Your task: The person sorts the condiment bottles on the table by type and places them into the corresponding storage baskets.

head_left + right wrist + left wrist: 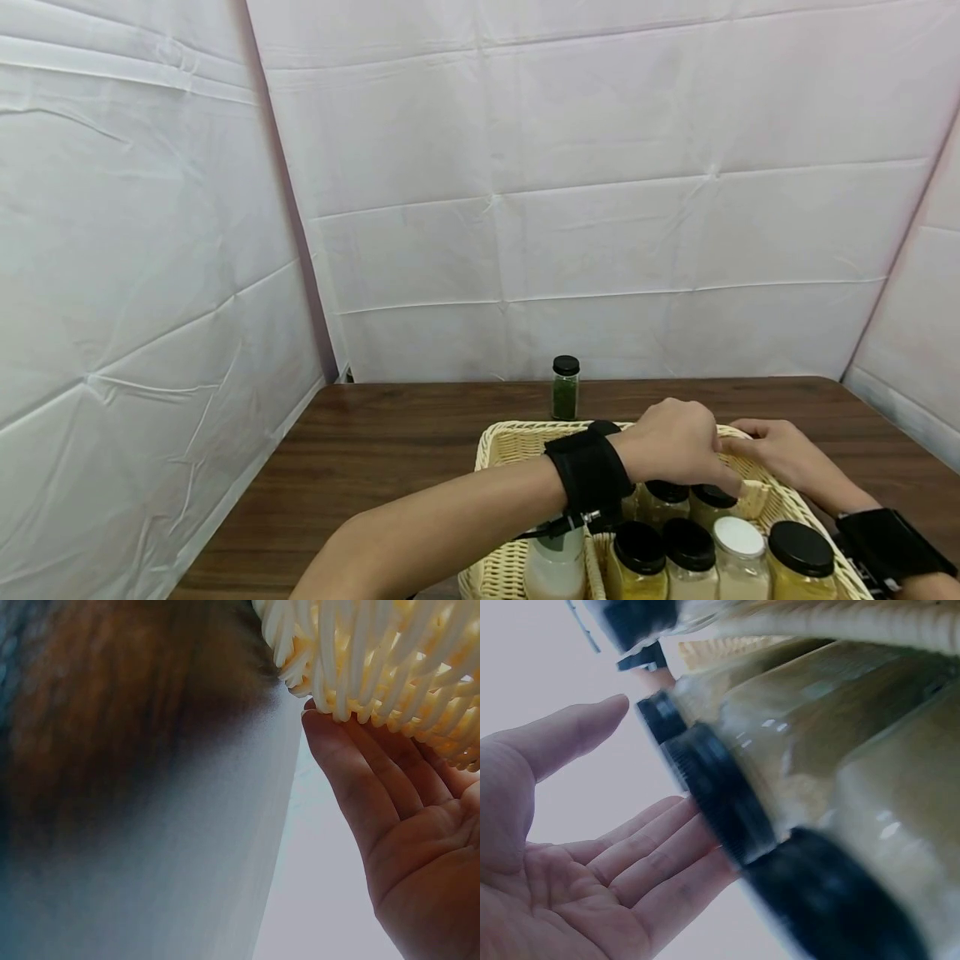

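A pale wicker basket on the table holds several spice jars. My left hand reaches over its middle, above jars with black lids. In the left wrist view the fingers lie nearly straight beside a black lid, while the thumb stands apart; whether they touch the lid is unclear. My right hand holds the basket's far right rim, its fingertips meeting the weave in the right wrist view. A white-lidded jar stands in the front row beside another black-lidded jar.
A small green-filled jar with a black lid stands behind the basket on the dark wooden table. In the basket's left section is a whitish bottle, partly under my left forearm. White sheeting surrounds the table.
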Tool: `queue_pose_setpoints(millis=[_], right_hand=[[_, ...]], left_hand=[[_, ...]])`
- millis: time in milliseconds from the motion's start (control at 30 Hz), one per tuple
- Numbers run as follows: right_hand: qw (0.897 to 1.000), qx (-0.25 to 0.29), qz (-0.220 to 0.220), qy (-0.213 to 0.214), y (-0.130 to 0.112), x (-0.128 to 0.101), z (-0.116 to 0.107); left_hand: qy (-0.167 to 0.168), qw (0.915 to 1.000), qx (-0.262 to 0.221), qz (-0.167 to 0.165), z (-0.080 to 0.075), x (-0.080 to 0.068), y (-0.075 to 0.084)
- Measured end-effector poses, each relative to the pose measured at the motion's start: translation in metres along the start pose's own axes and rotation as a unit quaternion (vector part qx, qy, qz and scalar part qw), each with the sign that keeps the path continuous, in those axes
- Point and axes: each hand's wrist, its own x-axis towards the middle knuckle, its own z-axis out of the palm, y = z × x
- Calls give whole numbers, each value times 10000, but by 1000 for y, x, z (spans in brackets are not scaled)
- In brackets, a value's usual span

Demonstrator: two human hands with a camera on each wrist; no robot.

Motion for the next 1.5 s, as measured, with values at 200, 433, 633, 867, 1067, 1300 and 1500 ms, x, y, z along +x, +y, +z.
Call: queue_pose_setpoints(millis=[200,433,633,867,1067,1300,1500], right_hand=[[10000,10,-53,17,2,-1,-1],[9999,9,-169,23,-4,-6,1],[10000,-14,75,-10,-8,-7,2],[9998,-96,140,46,-10,-6,1],[9998,-140,138,62,-10,-7,4],[9998,-160,115,99,-9,-7,5],[9998,-168,78,120,-9,-8,6]], left_hand=[[320,9987,-403,55,-19,-2,0],[523,9937,-984,-88,-35,-3,-4],[1098,9847,-1314,-313,-57,-3,-9],[1651,9766,-1211,-664,-66,3,-27],[1854,9757,-1003,-596,-67,8,-55],[1958,9715,-1099,-753,-63,9,-79],[1965,9728,-825,-906,-61,12,-93]])
